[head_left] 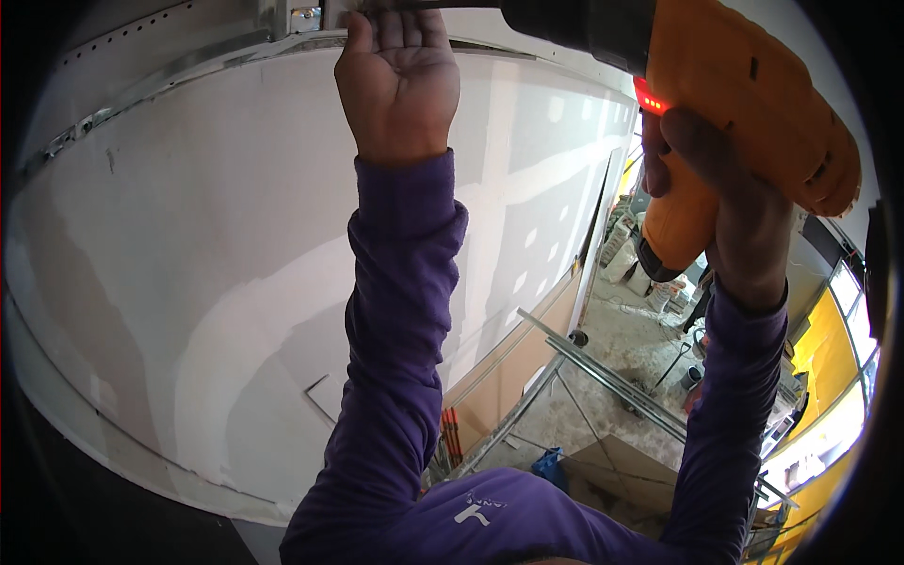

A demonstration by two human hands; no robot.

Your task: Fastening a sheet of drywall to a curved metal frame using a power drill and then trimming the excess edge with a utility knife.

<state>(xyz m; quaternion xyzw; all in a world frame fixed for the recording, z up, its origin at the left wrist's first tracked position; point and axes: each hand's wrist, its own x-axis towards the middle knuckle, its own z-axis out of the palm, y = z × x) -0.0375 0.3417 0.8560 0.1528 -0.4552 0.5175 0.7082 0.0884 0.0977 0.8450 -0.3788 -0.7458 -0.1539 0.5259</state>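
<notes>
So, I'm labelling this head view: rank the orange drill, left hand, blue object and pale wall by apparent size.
1. Pale wall
2. Orange drill, partly out of view
3. Left hand
4. Blue object

At your three o'clock, pale sacks point(620, 264) sit on a dusty floor point(617, 309), with yellow sheeting point(821, 341) farther out. Toward four, long metal profiles point(612, 381) stretch diagonally; at five, a blue bundle point(548, 466); near six, red rods point(452, 433).

Your right grip point(753, 226) is holding a drill point(739, 99); your left grip point(400, 85) is showing its palm near a rail point(193, 63).
</notes>
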